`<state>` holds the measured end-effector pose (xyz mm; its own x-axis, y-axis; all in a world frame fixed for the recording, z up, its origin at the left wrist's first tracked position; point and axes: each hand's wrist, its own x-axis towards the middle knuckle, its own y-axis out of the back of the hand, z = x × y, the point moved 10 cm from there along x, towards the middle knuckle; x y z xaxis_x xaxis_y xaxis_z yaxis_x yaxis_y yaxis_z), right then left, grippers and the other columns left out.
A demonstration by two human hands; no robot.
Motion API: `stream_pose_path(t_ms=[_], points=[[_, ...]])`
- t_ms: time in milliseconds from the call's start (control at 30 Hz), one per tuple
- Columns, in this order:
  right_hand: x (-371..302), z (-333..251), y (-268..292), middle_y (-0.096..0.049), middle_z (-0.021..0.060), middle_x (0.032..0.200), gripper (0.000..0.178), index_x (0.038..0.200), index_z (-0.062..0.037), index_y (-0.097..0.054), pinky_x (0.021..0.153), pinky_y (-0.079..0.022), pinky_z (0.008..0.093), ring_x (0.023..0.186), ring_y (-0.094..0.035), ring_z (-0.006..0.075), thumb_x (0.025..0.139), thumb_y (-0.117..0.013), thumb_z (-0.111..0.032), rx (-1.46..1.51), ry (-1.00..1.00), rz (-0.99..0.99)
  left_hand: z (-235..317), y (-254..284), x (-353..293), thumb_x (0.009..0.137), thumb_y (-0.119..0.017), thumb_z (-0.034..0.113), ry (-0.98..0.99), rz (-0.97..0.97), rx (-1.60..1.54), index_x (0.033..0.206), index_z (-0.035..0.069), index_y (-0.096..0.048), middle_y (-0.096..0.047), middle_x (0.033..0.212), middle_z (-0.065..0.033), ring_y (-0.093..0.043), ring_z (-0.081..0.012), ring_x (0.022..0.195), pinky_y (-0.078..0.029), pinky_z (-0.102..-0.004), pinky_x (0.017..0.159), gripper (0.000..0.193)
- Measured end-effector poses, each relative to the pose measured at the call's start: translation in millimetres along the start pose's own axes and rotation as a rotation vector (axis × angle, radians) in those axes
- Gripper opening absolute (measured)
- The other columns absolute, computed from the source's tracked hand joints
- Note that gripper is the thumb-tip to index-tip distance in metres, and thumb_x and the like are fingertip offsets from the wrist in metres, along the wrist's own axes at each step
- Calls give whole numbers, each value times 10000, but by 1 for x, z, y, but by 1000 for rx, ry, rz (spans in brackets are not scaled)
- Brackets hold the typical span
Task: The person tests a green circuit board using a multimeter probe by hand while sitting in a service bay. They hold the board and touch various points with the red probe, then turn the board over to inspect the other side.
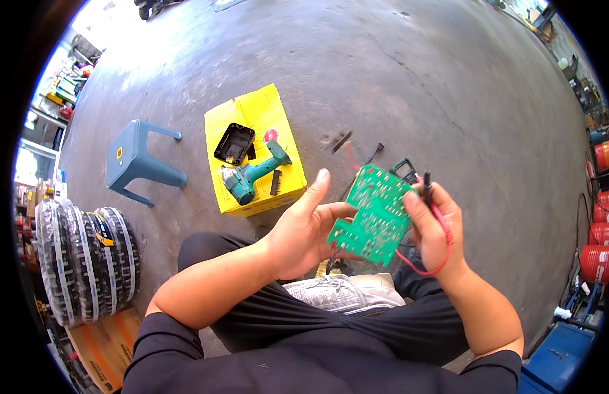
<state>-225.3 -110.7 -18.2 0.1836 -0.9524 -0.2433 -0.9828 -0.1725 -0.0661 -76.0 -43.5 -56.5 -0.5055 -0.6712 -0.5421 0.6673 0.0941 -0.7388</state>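
My right hand grips a green circuit board by its right edge, thumb on the solder side. A test probe with a black tip stands up between the same hand's fingers, and its red lead loops round below the wrist. My left hand is open at the board's left edge, thumb raised and apart. Its fingertips pass behind the board, so I cannot tell if they touch it. Beyond the board a dark multimeter shows in part.
Ahead, a yellow box bears a green cordless power tool, an upturned black casing and a black strip. A blue stool stands left, above wrapped tyres. Red drums line the right.
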Motion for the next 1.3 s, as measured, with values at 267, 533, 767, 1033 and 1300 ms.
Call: stream_pose_path(t_ms=[267,533,767,1033,1300], points=[[11,5,25,-469,-103,653,140,909,-120,-604,410,-221,202,493,-351,-17,989,-622,-232,190,-81,100,11,-10,-3,1045,-443,265,-113,-167,197,1290,-71,-554,-683,1146,-235,-660,-345,1098,-462,-452,1029,431],[18,17,32,-465,-103,630,108,919,-129,-605,410,-225,211,465,-333,-8,980,-620,-217,259,-154,127,10,-18,-5,964,-591,52,-163,-167,267,1343,-32,-528,-691,1151,-186,-649,-286,1149,-460,-411,1052,393],[14,7,32,-520,-80,694,137,914,-94,-624,456,-283,200,531,-400,1,983,-640,-211,201,-92,109,17,-18,-5,997,-598,131,-224,-111,479,1334,-40,-535,-698,1114,-155,-673,-237,1066,-512,-376,967,384],[7,-19,30,-569,-52,809,110,942,-45,-634,604,-349,187,704,-454,16,971,-671,-145,114,165,141,16,-15,-6,1043,-530,169,-237,-67,590,1287,-24,-556,-706,1081,-143,-712,-218,928,-554,-339,860,311],[8,-15,31,-567,-49,808,121,925,-48,-628,593,-350,194,711,-460,23,973,-670,-151,138,144,133,14,-21,-7,1063,-476,152,-261,-91,617,1314,-20,-536,-696,1120,-148,-715,-211,943,-550,-332,863,310]])
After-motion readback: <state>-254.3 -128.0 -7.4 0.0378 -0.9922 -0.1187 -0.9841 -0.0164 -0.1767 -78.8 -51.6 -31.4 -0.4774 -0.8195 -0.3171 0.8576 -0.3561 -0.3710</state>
